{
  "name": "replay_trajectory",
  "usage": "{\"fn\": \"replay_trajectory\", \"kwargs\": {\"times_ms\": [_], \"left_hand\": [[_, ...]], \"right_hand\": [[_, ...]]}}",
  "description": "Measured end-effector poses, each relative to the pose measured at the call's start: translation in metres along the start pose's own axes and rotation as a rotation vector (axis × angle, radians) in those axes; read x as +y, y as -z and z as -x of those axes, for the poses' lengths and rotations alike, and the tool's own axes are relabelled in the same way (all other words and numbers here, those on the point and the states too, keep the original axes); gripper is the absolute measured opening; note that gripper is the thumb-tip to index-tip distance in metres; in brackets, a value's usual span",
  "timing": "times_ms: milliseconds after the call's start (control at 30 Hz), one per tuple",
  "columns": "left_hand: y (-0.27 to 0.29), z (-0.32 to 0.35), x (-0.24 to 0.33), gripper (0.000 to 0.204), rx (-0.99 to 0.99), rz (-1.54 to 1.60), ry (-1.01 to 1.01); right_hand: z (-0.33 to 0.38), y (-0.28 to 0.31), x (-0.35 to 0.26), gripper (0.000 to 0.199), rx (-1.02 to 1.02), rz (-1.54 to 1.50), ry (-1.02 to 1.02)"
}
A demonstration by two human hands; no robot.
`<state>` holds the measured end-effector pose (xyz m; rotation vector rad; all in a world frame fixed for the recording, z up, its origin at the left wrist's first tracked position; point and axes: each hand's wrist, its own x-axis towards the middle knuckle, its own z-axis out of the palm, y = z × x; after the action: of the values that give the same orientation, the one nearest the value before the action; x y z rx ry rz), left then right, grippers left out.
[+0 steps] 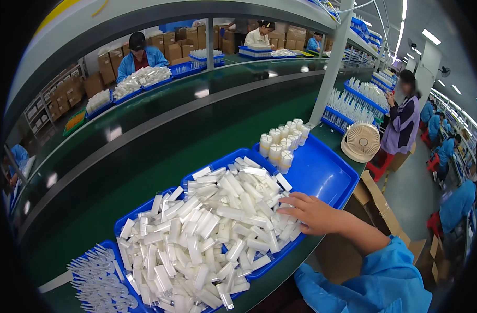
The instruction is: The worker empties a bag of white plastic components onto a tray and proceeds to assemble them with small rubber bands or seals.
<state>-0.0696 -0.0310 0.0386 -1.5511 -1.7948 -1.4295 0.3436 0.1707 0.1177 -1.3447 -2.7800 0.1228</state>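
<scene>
The right hand (312, 211), in a light blue sleeve, lies palm down with fingers loosely spread on the heap of white plastic tubes (207, 229), grasping none that can be seen. The tubes fill a long blue plastic tray (280, 256) at the near edge of the green desk (144, 172). Just beyond the hand, a second blue tray (322, 175) carries upright white capped bottles (283, 141) at its far corner. A small beige fan (360, 141) stands at the desk's right edge. The left hand is out of view.
</scene>
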Motion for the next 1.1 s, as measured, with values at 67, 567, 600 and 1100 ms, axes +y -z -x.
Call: {"fn": "replay_trajectory", "kwargs": {"times_ms": [67,567,600,1100], "left_hand": [[-0.007,0.001,-0.001,0.024,-0.044,-0.027,-0.045],[-0.014,0.012,0.003,0.025,-0.177,-0.099,-0.175],[-0.014,0.014,0.003,0.025,-0.181,-0.1,-0.177],[-0.034,0.03,-0.009,0.026,-0.207,-0.059,-0.289]], "right_hand": [[-0.004,-0.007,0.006,0.065,0.034,0.019,-0.021],[-0.065,0.023,-0.015,0.04,0.492,-0.197,0.18],[-0.084,0.036,-0.032,0.041,0.459,-0.19,0.255],[-0.225,0.025,-0.183,0.029,0.009,0.221,0.942]]}}
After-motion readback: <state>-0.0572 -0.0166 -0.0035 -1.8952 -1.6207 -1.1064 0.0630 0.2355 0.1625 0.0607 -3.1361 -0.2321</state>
